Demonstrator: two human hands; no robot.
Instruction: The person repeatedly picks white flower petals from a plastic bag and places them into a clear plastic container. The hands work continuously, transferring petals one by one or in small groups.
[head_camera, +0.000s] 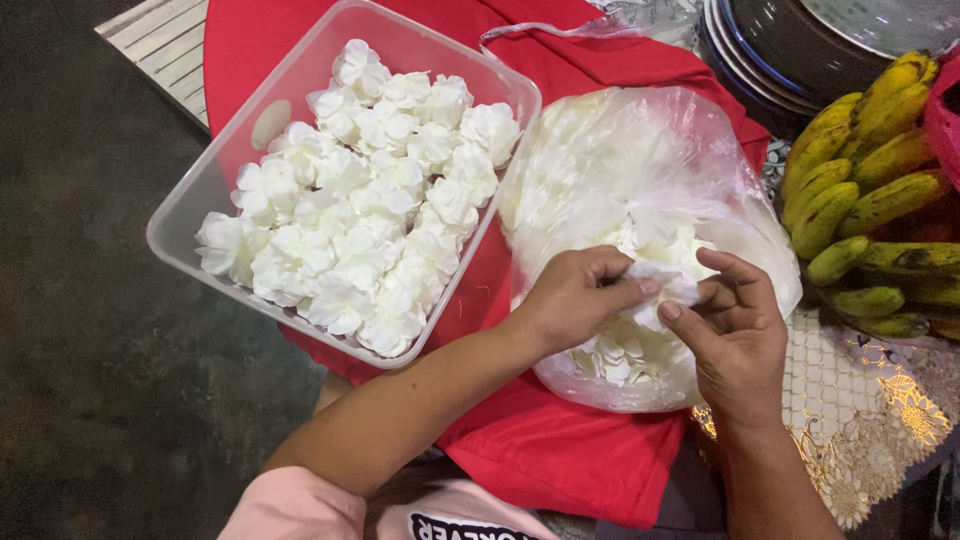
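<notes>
Both hands meet over a clear plastic bag (600, 170) full of white petal pieces. My left hand (575, 298) and my right hand (735, 330) pinch the same small white flower piece (668, 285) between their fingertips, just above the bag's open mouth. To the left, a clear rectangular plastic container (195, 205) holds several finished white folded flowers (370, 190) heaped together. Bag and container both rest on a red cloth (570, 460).
A bunch of yellow-green bananas (870, 190) lies at the right on a gold-patterned lace tablecloth (870, 420). Stacked dark plates with blue rims (770, 50) sit at the top right. Dark floor (90, 330) spreads at the left, beside a slatted white board (165, 45).
</notes>
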